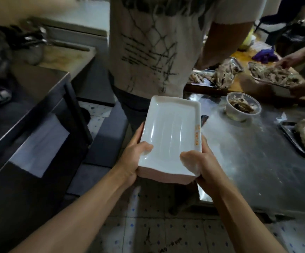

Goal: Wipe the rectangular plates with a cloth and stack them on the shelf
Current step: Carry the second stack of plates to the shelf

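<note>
Over the tiled floor (166,232), between a dark counter (38,92) on the left and a steel table (248,152) on the right, a stack of white rectangular plates (171,132) is held up in both hands. From the head view, the left hand (129,161) grips the stack's near left corner: its thumb lies curled over the top plate's rim, while the other fingers wrap the left edge and pass underneath, out of sight. The right hand (201,165) grips the near right corner the same way, thumb bent onto the top plate's inner face, fingers running along the right edge beside an orange mark on the rim. The stack's far end points at a person in a white printed shirt (157,42) standing just beyond it. On the steel table sit a round clear tub (242,106) and metal trays (292,136) of shredded food; other hands (286,61) reach into a far tray.
</note>
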Action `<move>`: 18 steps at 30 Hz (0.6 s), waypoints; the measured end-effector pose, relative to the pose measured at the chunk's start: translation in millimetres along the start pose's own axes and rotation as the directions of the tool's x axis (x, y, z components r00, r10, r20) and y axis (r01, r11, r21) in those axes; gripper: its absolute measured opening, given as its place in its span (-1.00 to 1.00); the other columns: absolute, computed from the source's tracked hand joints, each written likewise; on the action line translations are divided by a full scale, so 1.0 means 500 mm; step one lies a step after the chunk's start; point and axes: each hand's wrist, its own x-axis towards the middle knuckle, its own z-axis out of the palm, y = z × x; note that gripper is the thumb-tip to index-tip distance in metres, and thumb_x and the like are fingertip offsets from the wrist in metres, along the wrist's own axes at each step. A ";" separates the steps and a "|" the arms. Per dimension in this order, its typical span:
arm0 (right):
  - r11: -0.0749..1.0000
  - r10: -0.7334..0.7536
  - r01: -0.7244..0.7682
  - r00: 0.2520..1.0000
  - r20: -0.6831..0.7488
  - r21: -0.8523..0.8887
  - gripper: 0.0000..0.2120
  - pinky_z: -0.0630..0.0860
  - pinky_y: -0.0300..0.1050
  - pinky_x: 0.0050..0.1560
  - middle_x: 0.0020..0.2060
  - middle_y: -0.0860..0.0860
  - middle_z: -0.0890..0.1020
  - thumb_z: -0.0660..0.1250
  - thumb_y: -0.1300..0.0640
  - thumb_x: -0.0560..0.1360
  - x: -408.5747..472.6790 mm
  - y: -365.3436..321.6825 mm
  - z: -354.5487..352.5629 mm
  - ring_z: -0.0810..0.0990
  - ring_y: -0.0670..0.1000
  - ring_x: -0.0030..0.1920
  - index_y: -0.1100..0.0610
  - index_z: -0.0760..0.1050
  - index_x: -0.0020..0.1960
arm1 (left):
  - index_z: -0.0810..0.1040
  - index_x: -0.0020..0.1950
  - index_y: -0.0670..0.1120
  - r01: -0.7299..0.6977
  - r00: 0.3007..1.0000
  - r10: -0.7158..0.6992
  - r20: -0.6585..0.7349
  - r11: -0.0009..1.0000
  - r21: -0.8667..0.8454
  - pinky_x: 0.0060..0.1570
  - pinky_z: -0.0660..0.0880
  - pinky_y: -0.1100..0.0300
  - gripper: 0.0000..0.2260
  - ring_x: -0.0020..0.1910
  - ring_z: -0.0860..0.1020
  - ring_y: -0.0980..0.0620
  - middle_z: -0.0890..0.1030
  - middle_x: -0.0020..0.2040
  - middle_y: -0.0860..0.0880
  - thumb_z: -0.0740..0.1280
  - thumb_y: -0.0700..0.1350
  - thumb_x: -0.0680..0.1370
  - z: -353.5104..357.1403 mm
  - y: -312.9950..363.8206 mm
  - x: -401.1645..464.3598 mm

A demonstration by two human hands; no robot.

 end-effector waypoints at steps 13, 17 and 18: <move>0.995 -0.065 0.082 0.962 0.267 -0.051 -0.17 0.62 -0.05 -0.04 0.17 -0.03 0.58 0.27 0.27 0.20 0.102 -0.062 0.409 0.59 0.04 0.14 -0.22 0.23 0.40 | 0.35 0.43 0.09 -0.172 0.950 0.155 -0.272 0.984 -0.039 -0.24 0.57 0.15 -0.46 -0.02 0.65 -0.06 0.65 0.09 -0.02 0.21 -0.32 0.51 -0.356 0.175 -0.085; 0.994 -0.081 0.098 0.947 0.312 -0.039 -0.20 0.59 -0.19 -0.17 0.13 -0.04 0.58 0.31 0.26 0.22 0.153 -0.067 0.526 0.64 -0.04 0.02 -0.21 0.24 0.39 | 0.41 0.37 0.12 -0.220 0.924 0.197 -0.327 0.975 -0.036 -0.07 0.54 0.03 -0.38 0.06 0.62 -0.12 0.65 0.12 -0.04 0.29 -0.20 0.31 -0.459 0.230 -0.096; 0.995 -0.083 0.098 0.942 0.326 -0.032 -0.21 0.58 -0.22 -0.20 0.13 -0.04 0.57 0.31 0.27 0.23 0.166 -0.069 0.552 0.64 -0.05 -0.01 -0.22 0.24 0.38 | 0.44 0.32 0.15 -0.232 0.918 0.210 -0.336 0.972 -0.026 -0.07 0.56 0.03 -0.41 0.04 0.63 -0.12 0.66 0.09 -0.03 0.28 -0.19 0.30 -0.482 0.242 -0.097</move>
